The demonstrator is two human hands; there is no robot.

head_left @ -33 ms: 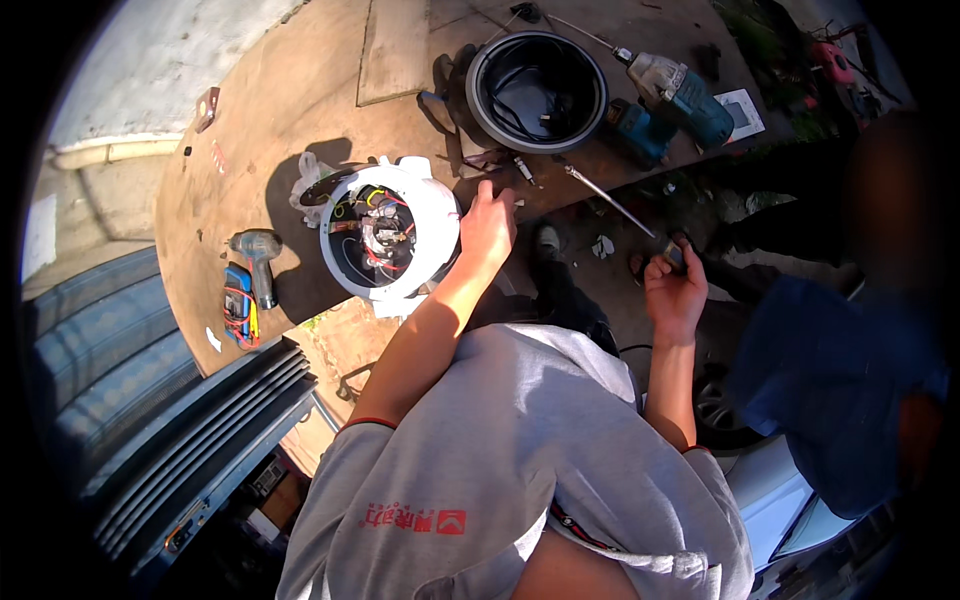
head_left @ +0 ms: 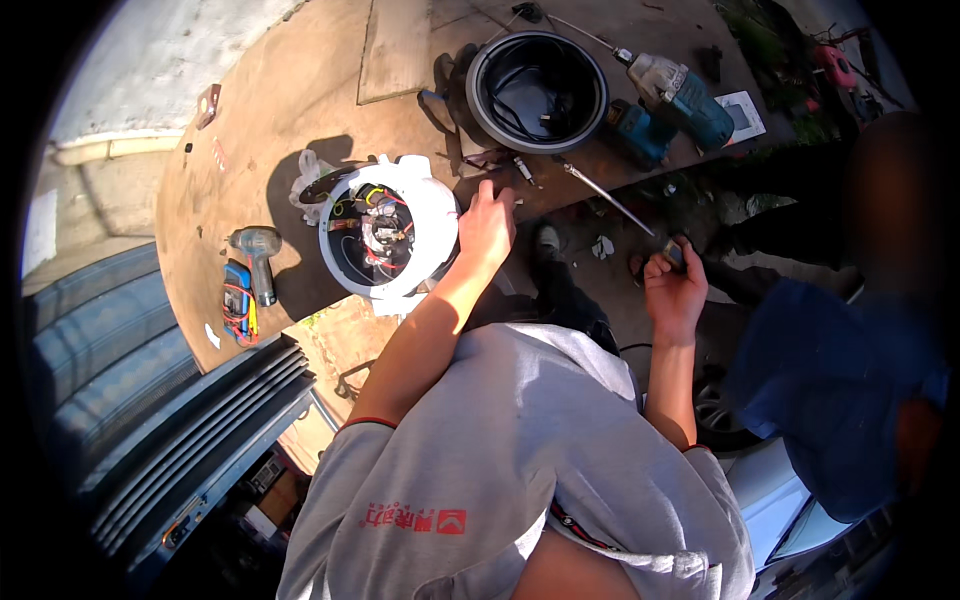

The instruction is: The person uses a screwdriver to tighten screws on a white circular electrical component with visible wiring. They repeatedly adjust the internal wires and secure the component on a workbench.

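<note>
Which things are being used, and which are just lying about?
Seemingly in use:
- rod, in the right hand
- white pot, by the left hand

Seemingly just lying about:
- grey drill
- blue meter
- board

White housing (head_left: pixel 436 215) wide open, plus a long silver tool (head_left: pixel 612 203)

So the white housing is round and chunky, sitting by the counter's (head_left: pixel 320 115) near edge. Its open face points up, showing a tangle of red and yellow wires (head_left: pixel 376 193) in a dark interior. The long silver tool is thin and straight, slanting from the right grip (head_left: pixel 678 290) toward the counter edge. Can't tell if its tip touches.
</note>
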